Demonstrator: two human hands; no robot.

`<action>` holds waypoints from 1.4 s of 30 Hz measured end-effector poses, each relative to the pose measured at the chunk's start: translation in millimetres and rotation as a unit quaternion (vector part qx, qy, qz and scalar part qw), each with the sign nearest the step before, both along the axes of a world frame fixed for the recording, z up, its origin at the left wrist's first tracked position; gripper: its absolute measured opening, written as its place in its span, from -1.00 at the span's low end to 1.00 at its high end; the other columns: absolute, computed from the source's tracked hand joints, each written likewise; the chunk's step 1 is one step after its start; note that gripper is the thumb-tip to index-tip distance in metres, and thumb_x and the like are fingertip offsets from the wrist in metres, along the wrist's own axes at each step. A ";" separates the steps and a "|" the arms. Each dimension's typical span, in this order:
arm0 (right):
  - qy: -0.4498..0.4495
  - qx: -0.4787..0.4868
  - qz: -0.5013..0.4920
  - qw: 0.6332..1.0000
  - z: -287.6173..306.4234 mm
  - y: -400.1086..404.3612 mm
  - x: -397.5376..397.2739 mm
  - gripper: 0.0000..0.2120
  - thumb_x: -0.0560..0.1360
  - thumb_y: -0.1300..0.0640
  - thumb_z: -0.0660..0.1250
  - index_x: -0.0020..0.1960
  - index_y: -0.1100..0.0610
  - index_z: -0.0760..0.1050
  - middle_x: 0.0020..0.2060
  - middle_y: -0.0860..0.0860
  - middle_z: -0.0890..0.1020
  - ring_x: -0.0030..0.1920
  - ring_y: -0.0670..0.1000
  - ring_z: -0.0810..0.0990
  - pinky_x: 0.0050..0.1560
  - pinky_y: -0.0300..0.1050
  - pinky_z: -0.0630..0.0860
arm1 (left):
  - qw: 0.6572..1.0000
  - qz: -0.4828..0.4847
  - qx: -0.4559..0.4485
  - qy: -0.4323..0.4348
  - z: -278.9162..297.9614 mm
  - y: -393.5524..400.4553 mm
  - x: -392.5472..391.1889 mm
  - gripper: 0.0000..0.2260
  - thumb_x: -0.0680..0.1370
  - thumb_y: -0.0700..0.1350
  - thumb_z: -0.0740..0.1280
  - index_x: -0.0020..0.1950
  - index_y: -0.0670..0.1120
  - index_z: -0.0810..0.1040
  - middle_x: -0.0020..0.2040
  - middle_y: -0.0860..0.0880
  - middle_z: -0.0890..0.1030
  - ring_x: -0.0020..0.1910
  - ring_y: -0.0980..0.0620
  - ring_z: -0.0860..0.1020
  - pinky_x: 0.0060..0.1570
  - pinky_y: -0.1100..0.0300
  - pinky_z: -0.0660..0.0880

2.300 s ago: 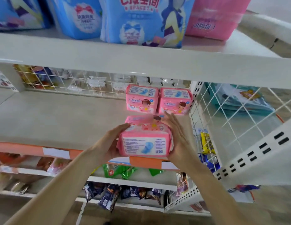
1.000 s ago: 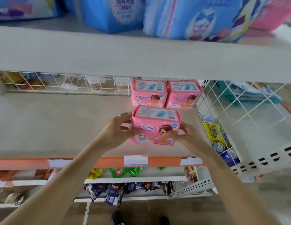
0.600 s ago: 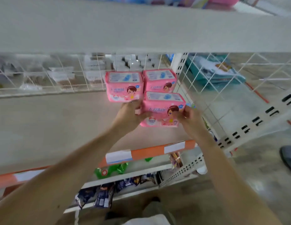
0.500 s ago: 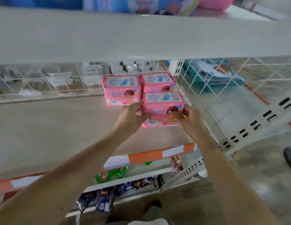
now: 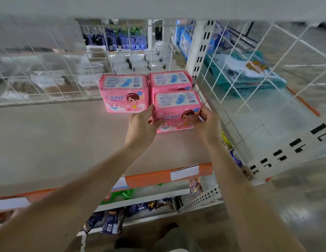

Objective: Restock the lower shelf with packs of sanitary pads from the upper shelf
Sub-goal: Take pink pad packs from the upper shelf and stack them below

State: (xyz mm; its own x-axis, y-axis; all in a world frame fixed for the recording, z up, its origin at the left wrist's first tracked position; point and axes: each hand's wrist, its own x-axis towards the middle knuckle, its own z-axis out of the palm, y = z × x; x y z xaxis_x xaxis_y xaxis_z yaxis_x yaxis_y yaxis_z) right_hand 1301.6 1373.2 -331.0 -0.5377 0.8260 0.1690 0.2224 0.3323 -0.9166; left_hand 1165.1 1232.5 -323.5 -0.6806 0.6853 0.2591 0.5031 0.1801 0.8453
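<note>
We find both hands — left hand [image 5: 142,127], right hand [image 5: 207,124] — gripping the front pack [image 5: 176,110] on the lower shelf [image 5: 67,135]; placement step — next, release and fetch another.

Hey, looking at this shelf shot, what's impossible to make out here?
- Head view: front of the rear right pack, hidden by the held pack.
- Whether the held pack's base touches the lower shelf: unclear.
- Upper shelf stock: cut off by the top edge.
- Goods behind the wire grid: blurred.
</note>
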 end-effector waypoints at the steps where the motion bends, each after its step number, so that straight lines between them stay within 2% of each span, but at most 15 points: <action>1: 0.007 -0.005 0.001 1.000 -0.3 -0.3 -0.8 -0.75 0.55 0.36 0.35 0.16 0.11 0.57 -0.10 -0.17 0.67 -0.15 -0.38 0.61 -0.19 -0.51 0.46 | 1.000 -0.002 0.000 0.001 -2.3 0.5 -1.6 -0.54 0.48 -0.20 0.52 0.37 -0.14 0.55 0.16 0.07 0.65 0.14 0.11 0.61 0.23 0.20 0.55; 4: 0.023 -0.012 0.006 1.000 -2.4 2.9 -3.6 -0.76 0.55 0.36 0.34 0.15 0.13 0.57 -0.10 -0.21 0.65 -0.15 -0.40 0.60 -0.20 -0.50 0.47 | 1.000 -0.002 0.000 0.007 -4.9 2.9 -4.2 -0.52 0.48 -0.18 0.52 0.38 -0.12 0.54 0.19 0.01 0.67 0.17 0.02 0.64 0.25 0.03 0.56; 9: 0.037 -0.011 0.003 0.999 -4.7 10.1 -10.4 -0.70 0.55 0.35 0.35 0.16 0.02 0.56 -0.06 -0.25 0.65 -0.07 -0.35 0.63 -0.14 -0.48 0.49 | 1.000 0.001 0.000 0.013 -7.0 12.1 -9.7 -0.54 0.48 -0.17 0.52 0.37 -0.12 0.55 0.18 0.00 0.68 0.16 0.02 0.64 0.28 0.07 0.54; 12: 0.048 -0.007 -0.020 0.999 -10.2 13.8 -17.4 -0.70 0.53 0.38 0.35 0.21 0.15 0.60 -0.09 -0.27 0.66 -0.13 -0.39 0.62 -0.15 -0.48 0.48 | 1.000 0.014 0.004 0.011 -11.0 18.4 -17.1 -0.58 0.47 -0.15 0.53 0.32 -0.12 0.60 0.12 0.01 0.70 0.07 0.09 0.65 0.20 0.19 0.56; 16: 0.053 -0.028 -0.027 0.998 -9.8 12.9 -25.1 -0.68 0.53 0.37 0.36 0.24 0.15 0.60 -0.10 -0.18 0.69 -0.13 -0.35 0.64 -0.18 -0.43 0.51 | 1.000 0.025 0.009 0.016 -14.4 26.2 -25.5 -0.62 0.44 -0.19 0.55 0.25 -0.17 0.64 0.01 0.12 0.65 -0.04 0.28 0.58 0.11 0.45 0.49; 18: 0.052 -0.033 -0.035 0.997 -10.8 17.8 -27.7 -0.70 0.51 0.38 0.37 0.21 0.17 0.63 -0.08 -0.09 0.72 -0.10 -0.26 0.66 -0.14 -0.35 0.53 | 0.999 0.028 0.000 0.018 -14.5 29.3 -27.3 -0.58 0.44 -0.18 0.55 0.29 -0.20 0.61 0.03 0.09 0.65 -0.03 0.24 0.58 0.03 0.64 0.38; 22: 0.045 -0.041 -0.029 0.998 -9.7 23.8 -26.0 -0.67 0.52 0.36 0.37 0.25 0.17 0.62 -0.08 -0.09 0.71 -0.12 -0.30 0.65 -0.17 -0.44 0.50 | 0.999 0.029 -0.014 -0.002 -15.6 34.2 -28.3 -0.50 0.46 -0.16 0.54 0.37 -0.21 0.54 0.11 -0.03 0.68 0.02 0.17 0.58 0.06 0.55 0.36; 26: 0.044 -0.050 -0.032 0.997 -8.3 22.5 -26.6 -0.66 0.54 0.33 0.37 0.29 0.14 0.60 -0.01 -0.06 0.72 -0.05 -0.23 0.67 -0.13 -0.42 0.52 | 1.000 0.022 -0.012 0.002 -15.0 34.2 -26.6 -0.50 0.47 -0.15 0.53 0.38 -0.21 0.53 0.17 -0.07 0.68 0.03 0.19 0.56 0.13 0.45 0.37; 30: 0.024 -0.058 -0.034 0.997 -5.6 19.1 -24.0 -0.66 0.57 0.31 0.34 0.32 0.12 0.57 -0.01 -0.10 0.70 -0.08 -0.31 0.65 -0.15 -0.45 0.51 | 1.000 0.027 -0.008 0.012 -17.6 29.1 -29.3 -0.44 0.45 -0.14 0.54 0.40 -0.25 0.49 0.34 -0.09 0.57 0.24 0.12 0.52 0.16 0.62 0.26; 33: -0.001 -0.061 -0.048 0.997 -4.3 9.6 -22.1 -0.62 0.60 0.20 0.34 0.41 0.08 0.47 0.04 -0.12 0.69 -0.04 -0.31 0.64 -0.12 -0.32 0.58 | 0.999 0.015 -0.012 0.049 -20.6 24.6 -30.5 -0.42 0.44 -0.06 0.56 0.41 -0.18 0.52 0.33 -0.07 0.59 0.28 0.00 0.56 0.26 0.40 0.42; 34: -0.008 -0.060 -0.064 0.996 -3.3 4.2 -21.5 -0.55 0.60 0.14 0.35 0.46 0.08 0.39 0.11 -0.08 0.67 0.03 -0.26 0.64 -0.05 -0.23 0.62 | 0.999 0.007 -0.012 0.050 -19.0 23.0 -29.5 -0.42 0.44 -0.02 0.55 0.42 -0.14 0.52 0.33 -0.05 0.58 0.26 0.02 0.55 0.26 0.24 0.51; 36: -0.008 -0.045 -0.092 0.995 -0.8 -9.2 -19.5 -0.34 0.54 0.03 0.44 0.54 0.12 0.23 0.20 -0.02 0.65 0.14 -0.13 0.64 0.11 -0.10 0.62 | 0.998 0.000 -0.020 0.054 -13.5 20.9 -26.9 -0.36 0.42 0.07 0.55 0.45 -0.06 0.48 0.35 0.00 0.54 0.27 0.03 0.52 0.28 0.01 0.52; 38: 0.024 -0.031 -0.088 0.995 1.0 -22.1 -19.0 -0.15 0.44 -0.03 0.53 0.55 0.15 0.16 0.22 -0.02 0.64 0.17 -0.13 0.62 0.13 -0.18 0.61 | 0.998 0.006 -0.033 0.052 -9.6 21.7 -28.2 -0.28 0.40 0.13 0.55 0.48 -0.04 0.42 0.38 0.00 0.51 0.30 -0.01 0.50 0.31 -0.05 0.49; 40: 0.034 -0.017 -0.080 0.996 0.3 -30.1 -25.6 -0.12 0.36 -0.07 0.59 0.50 0.10 0.20 0.22 -0.05 0.62 0.15 -0.18 0.61 0.09 -0.33 0.56 | 0.998 0.006 -0.044 0.043 -9.0 23.8 -31.2 -0.27 0.38 0.16 0.56 0.46 -0.05 0.43 0.33 -0.01 0.54 0.26 -0.03 0.53 0.29 -0.10 0.51; 42: 0.033 -0.003 -0.085 0.996 -0.9 -35.7 -38.6 -0.08 0.26 -0.12 0.64 0.44 0.04 0.22 0.23 -0.05 0.59 0.20 -0.14 0.58 0.13 -0.26 0.56 | 0.998 0.004 -0.051 0.038 -9.6 26.2 -32.8 -0.31 0.38 0.15 0.57 0.42 -0.05 0.45 0.27 -0.02 0.57 0.20 -0.02 0.56 0.23 -0.11 0.54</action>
State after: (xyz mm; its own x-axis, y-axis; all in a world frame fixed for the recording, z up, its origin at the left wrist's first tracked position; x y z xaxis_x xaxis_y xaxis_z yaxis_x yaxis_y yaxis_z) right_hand 1263.0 1337.5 -331.9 -0.3774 0.9056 0.1937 0.2143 0.2889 -0.9331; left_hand 1132.3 1258.7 -333.2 -0.6673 0.7053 0.2394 0.5632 0.2675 0.7818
